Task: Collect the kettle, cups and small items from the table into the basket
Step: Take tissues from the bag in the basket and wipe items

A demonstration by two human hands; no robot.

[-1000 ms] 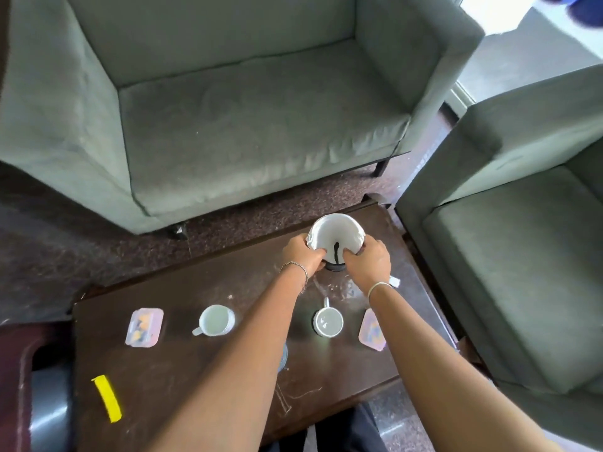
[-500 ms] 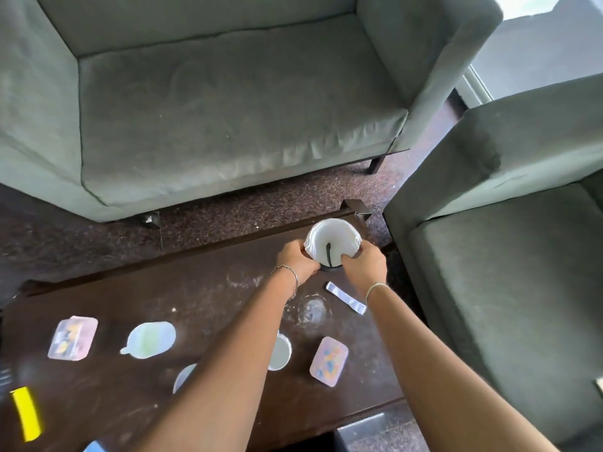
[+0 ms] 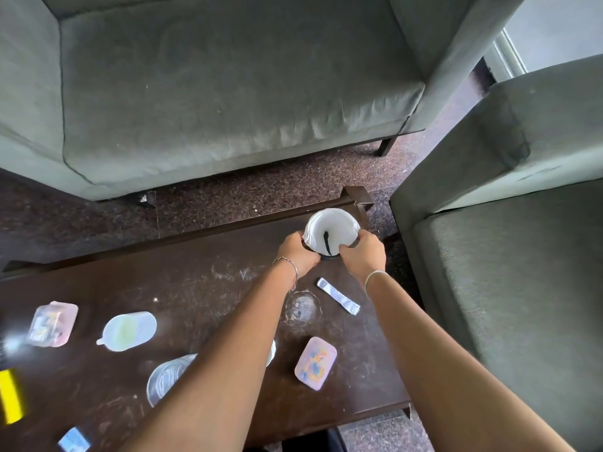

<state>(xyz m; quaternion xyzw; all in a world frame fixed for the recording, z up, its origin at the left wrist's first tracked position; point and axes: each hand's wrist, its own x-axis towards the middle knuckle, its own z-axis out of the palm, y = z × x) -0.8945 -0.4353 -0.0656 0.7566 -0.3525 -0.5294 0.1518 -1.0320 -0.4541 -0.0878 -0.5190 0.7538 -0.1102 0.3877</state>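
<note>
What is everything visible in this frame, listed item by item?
kettle: 1, white, table's far right corner
cups: 2, pale, one left of the forearms, one mostly hidden behind the left forearm
boxes: 2, pink, one far left, one between the forearms
sachet: 1, white, near side of the kettle
glass dish: 1, clear, partly under the left forearm
yellow item: 1, left frame edge, blurred
packet: 1, blue and white, bottom left
table: 1, dark brown
sofas: 2, grey-green, beyond and right of the table
left hand, right hand: both grip the kettle
</note>
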